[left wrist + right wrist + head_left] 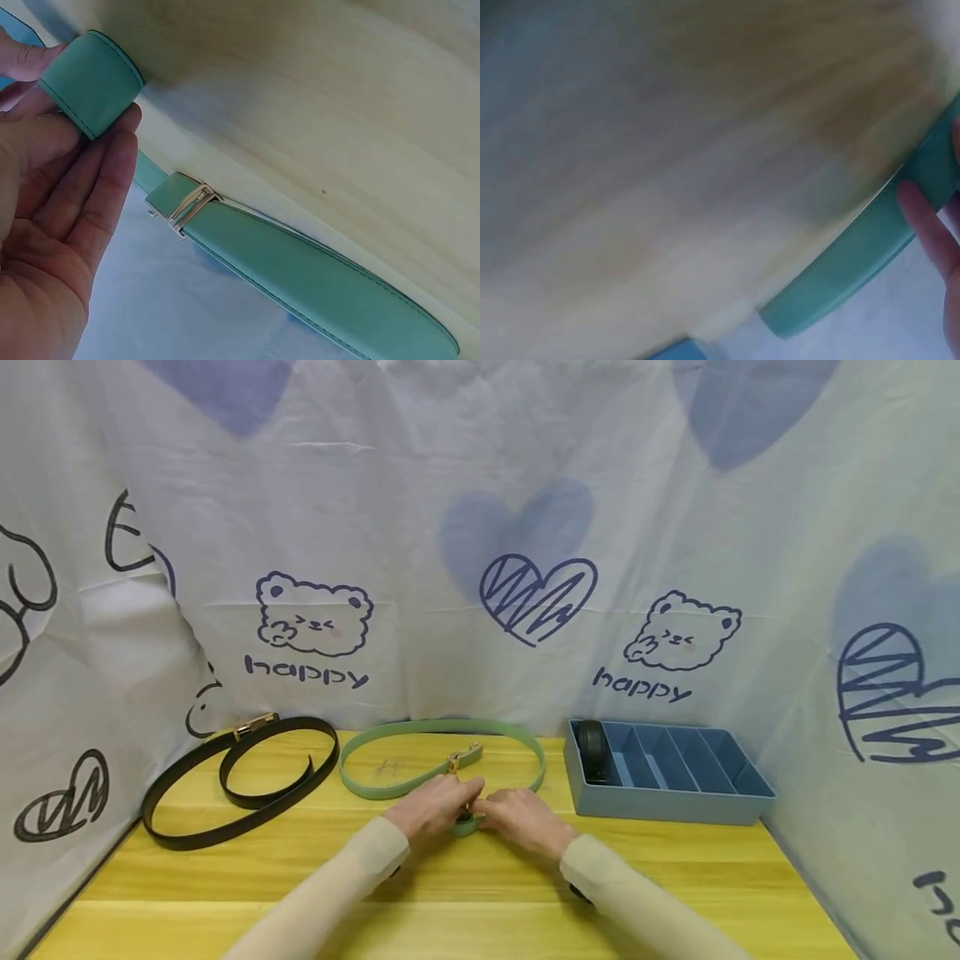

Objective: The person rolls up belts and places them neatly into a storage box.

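Note:
A light green belt (442,726) lies in a wide loop on the table, its gold buckle (453,763) near the hands. One end is curled into a small coil (94,84). My left hand (431,808) pinches this coil between thumb and fingers. From the other side, my right hand (527,818) holds the coil too, its fingertips beside the left ones. In the right wrist view, a right finger (928,221) lies along the green strap; the rest of that hand is mostly cut off by the frame.
A black belt (217,835) with a gold buckle lies loosely looped at the left. At the right stands a blue-grey divided box (667,804), with a rolled black belt (592,750) in its leftmost compartment. A printed white cloth (420,635) hangs behind the wooden table (480,914).

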A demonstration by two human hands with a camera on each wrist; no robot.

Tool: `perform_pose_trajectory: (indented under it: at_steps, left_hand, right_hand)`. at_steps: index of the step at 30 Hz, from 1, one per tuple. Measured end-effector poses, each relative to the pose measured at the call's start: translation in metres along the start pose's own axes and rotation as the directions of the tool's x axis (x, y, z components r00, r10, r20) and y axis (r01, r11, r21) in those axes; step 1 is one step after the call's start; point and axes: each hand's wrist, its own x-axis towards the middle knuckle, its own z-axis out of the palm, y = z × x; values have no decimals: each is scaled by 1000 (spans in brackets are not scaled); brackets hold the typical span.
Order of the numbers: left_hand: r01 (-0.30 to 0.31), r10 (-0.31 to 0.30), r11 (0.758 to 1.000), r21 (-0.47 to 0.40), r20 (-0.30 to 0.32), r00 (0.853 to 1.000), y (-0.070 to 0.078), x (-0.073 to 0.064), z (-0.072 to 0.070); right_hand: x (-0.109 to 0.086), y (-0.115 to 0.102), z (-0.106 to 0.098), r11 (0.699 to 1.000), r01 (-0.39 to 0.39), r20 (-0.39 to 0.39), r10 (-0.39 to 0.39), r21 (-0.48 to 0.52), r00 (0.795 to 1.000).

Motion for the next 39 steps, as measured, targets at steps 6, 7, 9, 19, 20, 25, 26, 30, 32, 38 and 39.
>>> perform_pose_trajectory:
  at_steps: [6, 7, 9, 19, 20, 25, 26, 30, 32, 38, 39]
  left_hand:
    - [-20, 19, 998, -52, -16, 1000, -3, -2, 0]
    - [-25, 24, 998, -61, -16, 1000, -3, -2, 0]
    - [-41, 39, 996, -78, -23, 999, -4, -3, 0]
    - [-1, -8, 982, -189, -45, 999, -10, -12, 3]
    - [17, -26, 982, -188, -44, 999, -11, -14, 3]
    - [72, -77, 990, -120, -35, 996, -9, -25, -4]
    - [79, -82, 991, -110, -22, 996, -8, -27, -6]
    - [84, -82, 994, -72, 31, 996, -3, -33, -11]
    - [74, -72, 995, -66, 35, 997, -1, -34, -10]
    - [37, -37, 999, -17, 10, 999, 3, -29, -3]
    - [32, -32, 999, -15, 15, 999, 4, -28, -3]
  right_hand:
    - [1, 2, -2, 991, 109, -18, -111, -77, 994]
    - [2, 2, -3, 988, 129, -12, -131, -86, 991]
    - [4, 1, -5, 982, 167, -4, -168, -93, 986]
    - [14, -4, -8, 987, 145, 32, -144, -64, 989]
    - [15, -5, -8, 988, 143, 31, -142, -63, 989]
    - [18, -8, -9, 992, 112, 54, -109, -51, 993]
    - [19, -9, -9, 993, 103, 63, -100, -52, 993]
    - [19, -11, -10, 996, 73, 81, -69, -49, 994]
    - [19, -12, -10, 998, 56, 83, -53, -37, 995]
    - [14, -9, -6, 995, -9, 83, 1, 98, 997]
    - [13, -8, -6, 993, -15, 84, 5, 120, 996]
